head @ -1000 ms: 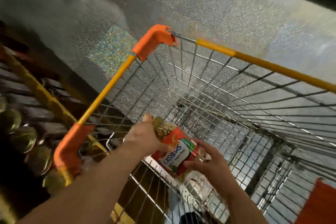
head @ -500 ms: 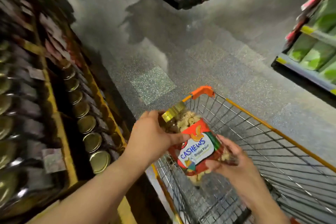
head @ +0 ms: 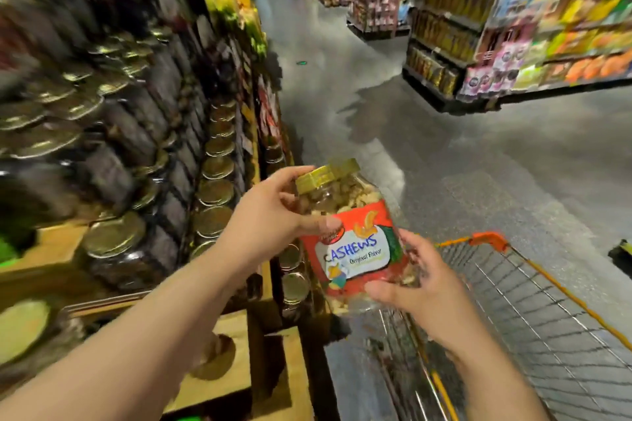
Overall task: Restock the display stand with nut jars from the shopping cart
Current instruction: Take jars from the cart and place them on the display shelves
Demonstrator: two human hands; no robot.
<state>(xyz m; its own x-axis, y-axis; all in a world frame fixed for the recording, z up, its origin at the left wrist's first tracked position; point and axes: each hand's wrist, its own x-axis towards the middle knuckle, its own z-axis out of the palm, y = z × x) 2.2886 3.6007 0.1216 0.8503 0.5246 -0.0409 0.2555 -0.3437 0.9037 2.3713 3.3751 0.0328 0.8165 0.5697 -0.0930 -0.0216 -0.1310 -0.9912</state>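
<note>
A: Cashew jar (head: 355, 243) is in the air between cart (head: 533, 311) and stand (head: 219, 352). Left hand (head: 270, 225) grips its neck by the gold lid (head: 326, 174), right hand (head: 424, 287) cups the base.

B: Risks?

A: Jar is tilted, so it could slip. Shelf rows are packed; it may knock neighbouring jars (head: 219, 167).

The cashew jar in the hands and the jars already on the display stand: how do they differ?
The cashew jar is held in the air, tilted, gripped by the left hand near its lid and the right hand at its base; the jars on the display stand sit packed in rows. The held jar shows pale nuts and a red label; the stand's jars look dark and blurred, their labels unreadable. Both have gold lids.
</note>
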